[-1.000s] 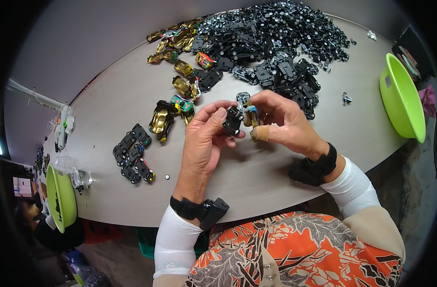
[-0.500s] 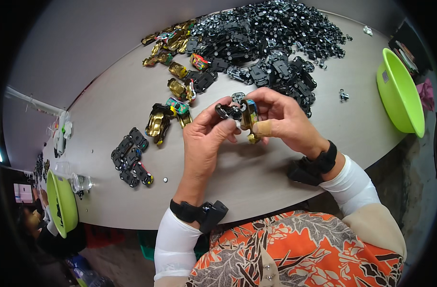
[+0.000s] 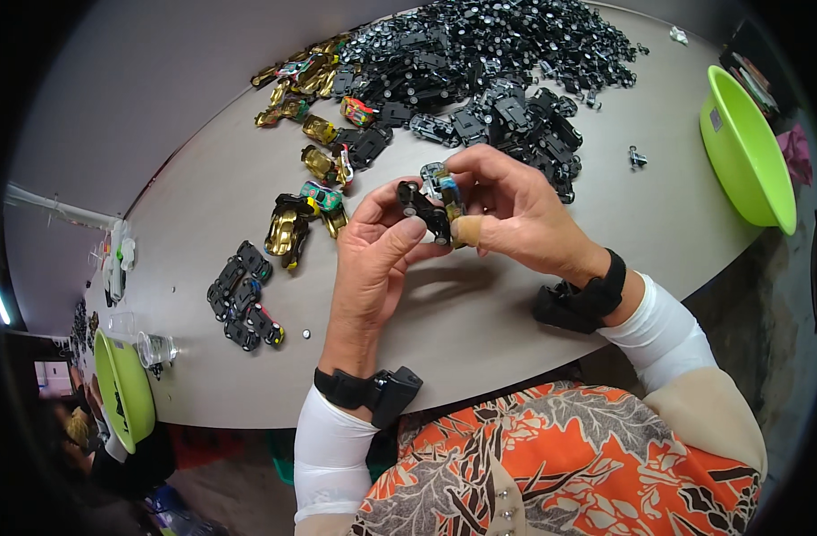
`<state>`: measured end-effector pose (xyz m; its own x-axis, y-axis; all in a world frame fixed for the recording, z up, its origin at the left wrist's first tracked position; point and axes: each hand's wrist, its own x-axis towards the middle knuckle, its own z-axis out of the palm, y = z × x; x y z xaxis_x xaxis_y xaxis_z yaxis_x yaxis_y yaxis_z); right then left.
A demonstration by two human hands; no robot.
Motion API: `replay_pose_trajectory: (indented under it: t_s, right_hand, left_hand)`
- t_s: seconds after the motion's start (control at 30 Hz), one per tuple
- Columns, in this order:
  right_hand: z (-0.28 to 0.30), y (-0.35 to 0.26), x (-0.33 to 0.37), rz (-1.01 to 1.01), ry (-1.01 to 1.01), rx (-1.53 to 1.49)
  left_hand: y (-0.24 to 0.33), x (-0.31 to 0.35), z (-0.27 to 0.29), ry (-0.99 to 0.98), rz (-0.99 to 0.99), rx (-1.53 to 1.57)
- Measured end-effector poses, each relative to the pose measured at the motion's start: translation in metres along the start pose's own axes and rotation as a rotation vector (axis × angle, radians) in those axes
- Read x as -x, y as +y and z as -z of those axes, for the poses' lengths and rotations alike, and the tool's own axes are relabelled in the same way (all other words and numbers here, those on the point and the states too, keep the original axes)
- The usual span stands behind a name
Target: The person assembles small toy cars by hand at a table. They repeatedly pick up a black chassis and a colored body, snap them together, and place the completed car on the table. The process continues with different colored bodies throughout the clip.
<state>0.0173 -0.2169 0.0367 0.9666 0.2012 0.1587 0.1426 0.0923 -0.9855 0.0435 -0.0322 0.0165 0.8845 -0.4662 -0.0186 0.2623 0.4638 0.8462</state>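
Observation:
Both my hands meet above the middle of the table. A black toy car chassis with wheels (image 3: pixel 423 214) is pinched in my left hand (image 3: pixel 372 246), its thumb pressed along the near side. Closed on a gold toy car body (image 3: pixel 454 207) is my right hand (image 3: pixel 529 210), with a tan wrap round its thumb. Chassis and body lie against each other, tilted up; I cannot tell whether they are joined. Left of my hands sit a larger gold car body (image 3: pixel 288 230) and a green patterned one (image 3: pixel 322 196). Fingers partly hide both held parts.
A large heap of black chassis and wheel parts (image 3: pixel 489 54) covers the far table, with a nearer chassis cluster (image 3: pixel 538 129). Gold bodies (image 3: pixel 319 129) lie far left, several black cars (image 3: pixel 240 295) nearer. Green basins stand right (image 3: pixel 752 152) and left (image 3: pixel 131 384), beside a clear cup (image 3: pixel 156 347).
The black chassis and the gold body have come together and turned upright; before, a gap showed between them. The view has shifted slightly.

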Motion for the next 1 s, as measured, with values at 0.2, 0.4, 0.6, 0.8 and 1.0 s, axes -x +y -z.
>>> replay_pose_trajectory:
  t_s: [0.2, 0.4, 0.6, 0.8, 1.0]
  right_hand:
    - [-0.003, 0.000, 0.002, 0.033, -0.036, 0.044]
    - [0.003, -0.005, -0.001, -0.035, 0.006, -0.097]
    - [0.002, -0.006, -0.001, 0.074, 0.057, -0.054]
    - [-0.001, -0.006, 0.001, 0.099, 0.043, -0.012]
    - [-0.001, -0.003, 0.003, 0.143, 0.017, 0.079]
  left_hand:
    - [0.001, 0.000, -0.002, -0.015, -0.035, -0.104]
    - [0.005, -0.003, 0.004, -0.017, 0.029, 0.056]
    - [0.007, -0.004, 0.006, -0.031, 0.028, 0.119]
    - [0.006, -0.002, 0.005, -0.055, 0.031, 0.131]
    - [0.005, -0.002, 0.003, -0.063, 0.043, 0.106]
